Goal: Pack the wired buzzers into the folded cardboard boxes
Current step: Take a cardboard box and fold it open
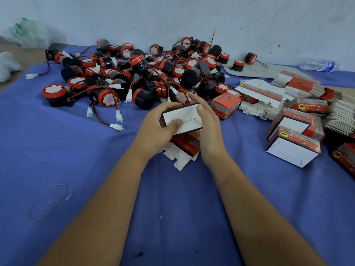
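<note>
A small cardboard box (189,117) is held up over the blue cloth, its white folded bottom flaps facing me. My left hand (159,129) grips its left side, thumb pressing on the flaps. My right hand (208,127) holds the right side, thumb on the flap edge and index finger raised straight. Beneath the hands lies a flat unfolded red box (184,148). A big pile of black and red wired buzzers (138,73) with white connectors fills the cloth behind the hands.
Folded open boxes (294,148) stand at the right beside stacks of flat box blanks (261,98). One closed red box (225,105) sits just right of my hands. A water bottle (318,65) lies far right. A rubber band (48,201) lies near left.
</note>
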`<state>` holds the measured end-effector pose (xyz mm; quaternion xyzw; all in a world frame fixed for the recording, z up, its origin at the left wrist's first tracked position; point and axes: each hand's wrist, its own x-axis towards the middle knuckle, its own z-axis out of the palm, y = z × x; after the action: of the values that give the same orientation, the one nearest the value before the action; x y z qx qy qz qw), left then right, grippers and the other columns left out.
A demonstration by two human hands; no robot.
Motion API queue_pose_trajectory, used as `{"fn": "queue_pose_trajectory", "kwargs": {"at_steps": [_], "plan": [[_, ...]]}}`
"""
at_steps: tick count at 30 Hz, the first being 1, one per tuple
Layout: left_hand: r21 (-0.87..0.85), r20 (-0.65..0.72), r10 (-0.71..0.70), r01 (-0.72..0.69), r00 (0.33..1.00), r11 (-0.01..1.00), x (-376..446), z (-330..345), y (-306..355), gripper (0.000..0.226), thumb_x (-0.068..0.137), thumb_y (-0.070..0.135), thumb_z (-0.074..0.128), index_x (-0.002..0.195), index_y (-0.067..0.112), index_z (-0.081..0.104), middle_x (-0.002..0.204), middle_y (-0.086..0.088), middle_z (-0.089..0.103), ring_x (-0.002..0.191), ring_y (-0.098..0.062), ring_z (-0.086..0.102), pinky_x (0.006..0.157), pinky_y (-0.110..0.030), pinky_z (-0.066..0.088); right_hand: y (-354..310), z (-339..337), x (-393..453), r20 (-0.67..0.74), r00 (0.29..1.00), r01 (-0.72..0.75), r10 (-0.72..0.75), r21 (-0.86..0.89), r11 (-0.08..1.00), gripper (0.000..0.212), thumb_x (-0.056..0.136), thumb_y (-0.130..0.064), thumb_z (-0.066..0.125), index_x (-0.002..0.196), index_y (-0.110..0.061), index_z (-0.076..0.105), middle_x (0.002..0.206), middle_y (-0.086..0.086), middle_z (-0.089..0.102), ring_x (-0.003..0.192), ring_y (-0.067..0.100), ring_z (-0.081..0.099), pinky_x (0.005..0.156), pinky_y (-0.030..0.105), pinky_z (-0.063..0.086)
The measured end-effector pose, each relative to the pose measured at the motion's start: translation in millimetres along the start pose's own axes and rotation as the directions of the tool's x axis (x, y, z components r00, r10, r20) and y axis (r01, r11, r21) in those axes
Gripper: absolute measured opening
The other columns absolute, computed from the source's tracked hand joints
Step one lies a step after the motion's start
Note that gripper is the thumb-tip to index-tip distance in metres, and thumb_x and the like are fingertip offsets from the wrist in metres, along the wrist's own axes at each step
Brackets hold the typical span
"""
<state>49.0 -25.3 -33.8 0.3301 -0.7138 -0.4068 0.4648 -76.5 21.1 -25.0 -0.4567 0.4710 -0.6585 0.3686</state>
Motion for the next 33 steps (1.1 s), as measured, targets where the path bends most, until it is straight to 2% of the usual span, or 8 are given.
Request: {"fn": "queue_pose_trajectory", "kwargs": {"at_steps": [7,10,13,18,22,27,30,33], "plan": [[0.312,-0.133,0.058,-0.014,0.989,0.95,1.6,2.5,-4.2,0.053,0.091,0.026,0.059,0.138,0.043,0.042,0.146,0.018,0.042,0.147,-0.008,0.019,0.121,-0.054,-0.001,1.2,1.3,-1.4,0.075,0.997,0.024,-0.019,-0.062,0.998,0.042,0.1,-0.022,0.04,0.141,-0.021,0.049,0.145,-0.008,0.048,0.137,0.008,0.041,0.115,0.044,0.032],[-0.254,-0.152,-0.092,0.051,0.984,0.966,3.4,8.6,12.3,0.067,0.091,0.053,0.044,0.151,0.042,0.017,0.161,0.015,0.017,0.148,-0.007,0.018,0.122,-0.042,0.017,2.7,0.2,-1.7,0.067,0.995,0.077,-0.071,-0.092,0.993,0.043,0.105,-0.017,0.034,0.147,-0.023,0.039,0.151,-0.012,0.04,0.138,-0.003,0.033,0.115,0.02,0.028],[-0.653,-0.106,-0.367,0.214,0.924,0.727,10.4,11.6,22.2,0.051,0.101,0.06,0.025,0.144,0.042,0.044,0.15,0.01,0.045,0.131,-0.006,0.048,0.114,-0.036,0.037,3.4,-0.3,-2.3,0.088,0.991,0.114,-0.103,-0.128,0.985,0.043,0.106,-0.022,0.034,0.149,-0.024,0.035,0.151,-0.018,0.036,0.135,-0.014,0.029,0.104,0.001,0.025],[-0.176,-0.122,-0.437,0.414,0.891,0.893,9.4,-2.4,20.9,0.052,0.104,0.054,0.019,0.151,0.036,0.03,0.159,0.005,0.03,0.144,-0.014,0.03,0.116,-0.033,0.02,1.4,-3.9,-3.4,0.152,0.957,0.283,-0.249,-0.274,0.919,0.045,0.103,-0.027,0.036,0.148,-0.023,0.038,0.157,-0.011,0.03,0.144,-0.004,0.018,0.119,0.022,0.017],[-0.453,-0.038,-0.333,0.281,0.942,0.846,1.6,-11.2,13.1,0.024,0.101,0.031,0.048,0.12,0.038,0.063,0.129,0.003,0.065,0.114,-0.014,0.063,0.1,-0.038,0.05,1.3,-4.0,-1.8,0.136,0.927,0.372,-0.35,-0.467,0.802,0.041,0.101,-0.031,0.039,0.142,-0.033,0.044,0.159,-0.009,0.024,0.147,0.003,0.012,0.119,0.019,0.01],[-0.381,-0.066,-0.013,-0.013,0.998,0.925,2.8,-12.9,-3.5,0.084,0.074,0.003,0.068,0.135,0.05,0.034,0.148,-0.001,0.042,0.13,-0.008,0.049,0.093,-0.026,0.05,4.8,-0.8,-1.2,-0.011,0.986,0.155,-0.164,-0.266,0.951,0.059,0.09,-0.033,0.055,0.144,-0.04,0.034,0.141,-0.015,0.035,0.128,-0.008,0.034,0.099,0.004,0.032],[-0.232,-0.078,-0.035,0.016,0.996,0.973,4.2,-12.3,-12.4,0.1,0.071,0.011,0.078,0.14,0.056,0.022,0.15,0.011,0.031,0.124,0.014,0.043,0.092,-0.017,0.049,6.6,-7.9,5.5,-0.025,0.991,0.118,-0.133,-0.329,0.937,0.056,0.09,-0.013,0.065,0.142,-0.024,0.045,0.121,-0.018,0.05,0.106,-0.023,0.045,0.084,0.001,0.04],[-0.135,0.064,-0.091,0.099,0.994,0.986,5.4,-11.5,-22.2,0.102,0.071,0.014,0.087,0.15,0.032,0.026,0.141,0.014,0.049,0.122,0.002,0.053,0.091,-0.02,0.052,7.7,-9.6,5.5,0.003,0.985,0.161,-0.173,-0.385,0.909,0.045,0.087,0.002,0.061,0.125,-0.021,0.059,0.118,-0.01,0.056,0.107,-0.009,0.053,0.088,0.014,0.05]]}}
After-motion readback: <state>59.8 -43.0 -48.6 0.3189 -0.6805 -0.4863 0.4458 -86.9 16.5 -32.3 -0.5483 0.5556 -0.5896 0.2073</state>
